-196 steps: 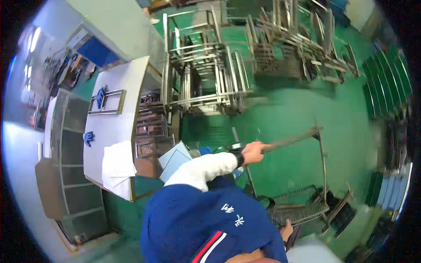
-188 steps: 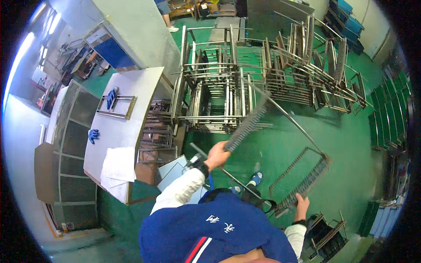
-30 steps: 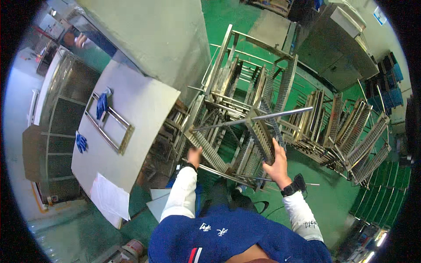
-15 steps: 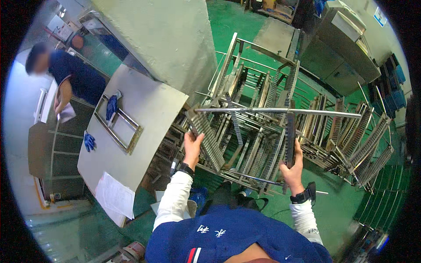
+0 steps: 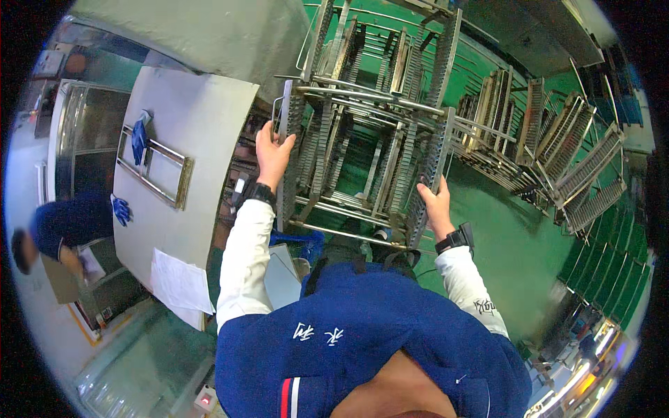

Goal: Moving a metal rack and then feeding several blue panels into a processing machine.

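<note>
A metal rack (image 5: 436, 164) with slotted, comb-like side rails and round crossbars is held out in front of me by its two sides. My left hand (image 5: 274, 155) is closed around the left side, thumb on the inner face. The right side is gripped by my right hand (image 5: 437, 207), fingers on its outer face and thumb toward me. Just beyond and beneath it stand more slotted metal racks (image 5: 399, 63), overlapping so that I cannot tell exactly where the held one ends. Both wrists wear black bands.
To the left, a pale table (image 5: 202, 104) bears a rectangular metal frame (image 5: 182, 182), blue gloves (image 5: 120, 210) and paper sheets (image 5: 182, 282). A person (image 5: 66, 226) bends beyond it, holding something pale. More slotted racks (image 5: 571, 139) crowd the right side, on the green floor (image 5: 502, 230).
The rack has come down and levelled between my hands, its slotted sides now about parallel. My view has shifted. The other person is bent lower, farther down the left side. Both hands keep hold.
</note>
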`<action>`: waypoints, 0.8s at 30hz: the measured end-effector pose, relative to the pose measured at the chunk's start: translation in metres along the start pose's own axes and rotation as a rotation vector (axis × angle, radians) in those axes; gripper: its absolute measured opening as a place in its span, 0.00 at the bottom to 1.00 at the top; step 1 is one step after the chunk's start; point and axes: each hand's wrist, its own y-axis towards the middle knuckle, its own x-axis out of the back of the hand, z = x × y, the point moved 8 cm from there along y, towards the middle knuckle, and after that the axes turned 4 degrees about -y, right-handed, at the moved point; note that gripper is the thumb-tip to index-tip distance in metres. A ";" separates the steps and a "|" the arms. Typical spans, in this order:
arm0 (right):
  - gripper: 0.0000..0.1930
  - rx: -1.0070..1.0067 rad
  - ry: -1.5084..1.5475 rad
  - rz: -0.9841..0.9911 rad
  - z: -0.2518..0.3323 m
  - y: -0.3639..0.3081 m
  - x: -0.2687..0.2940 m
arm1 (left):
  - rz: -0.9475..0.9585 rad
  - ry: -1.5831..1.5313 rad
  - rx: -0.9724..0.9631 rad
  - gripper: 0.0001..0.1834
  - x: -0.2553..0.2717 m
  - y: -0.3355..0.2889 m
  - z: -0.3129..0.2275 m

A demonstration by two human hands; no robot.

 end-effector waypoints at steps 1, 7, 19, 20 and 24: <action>0.32 0.049 0.025 0.015 0.001 0.004 0.000 | -0.002 -0.004 -0.016 0.35 -0.005 0.008 0.001; 0.28 -0.088 0.025 0.021 -0.016 0.006 0.008 | 0.156 0.235 -0.117 0.36 -0.031 0.028 0.006; 0.20 -0.075 0.106 -0.007 -0.040 0.032 -0.005 | 0.213 0.348 -0.029 0.37 -0.063 0.055 0.062; 0.20 -0.110 0.109 -0.013 -0.045 0.033 -0.001 | 0.193 0.350 -0.038 0.38 -0.059 0.057 0.065; 0.25 -0.173 0.058 0.017 -0.055 0.041 0.005 | 0.168 0.436 -0.025 0.38 -0.049 0.068 0.077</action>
